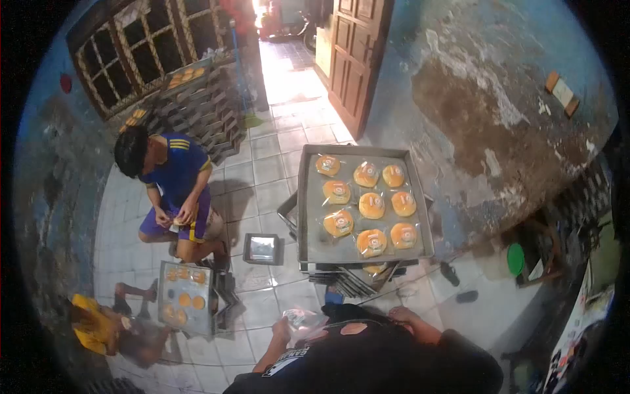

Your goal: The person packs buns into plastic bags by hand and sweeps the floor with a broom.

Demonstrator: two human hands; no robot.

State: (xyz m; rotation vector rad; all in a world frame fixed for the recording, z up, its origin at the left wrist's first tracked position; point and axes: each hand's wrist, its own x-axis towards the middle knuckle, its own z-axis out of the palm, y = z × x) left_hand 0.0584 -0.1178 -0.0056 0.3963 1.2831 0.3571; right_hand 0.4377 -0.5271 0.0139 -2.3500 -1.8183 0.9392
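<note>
My left hand [282, 328] is closed on clear plastic wrappers [305, 320] in front of my dark shirt. Over on the other side, my right hand [405, 316] rests at the edge of my dark clothing, its fingers loosely laid out and nothing visible in them. Beyond both hands, a large metal tray [308, 246] tops a stack of trays. It bears several round golden buns [371, 205], each in clear plastic with a printed label. Neither hand touches the tray or the buns.
A person in a blue shirt [180, 161] handles a bun at left. Another in yellow [95, 322] sits by a lower tray [205, 315] of buns. A small dark tray [264, 249] lies on the tiles. Stacked trays [203, 118] line the wall near a wooden door [354, 65].
</note>
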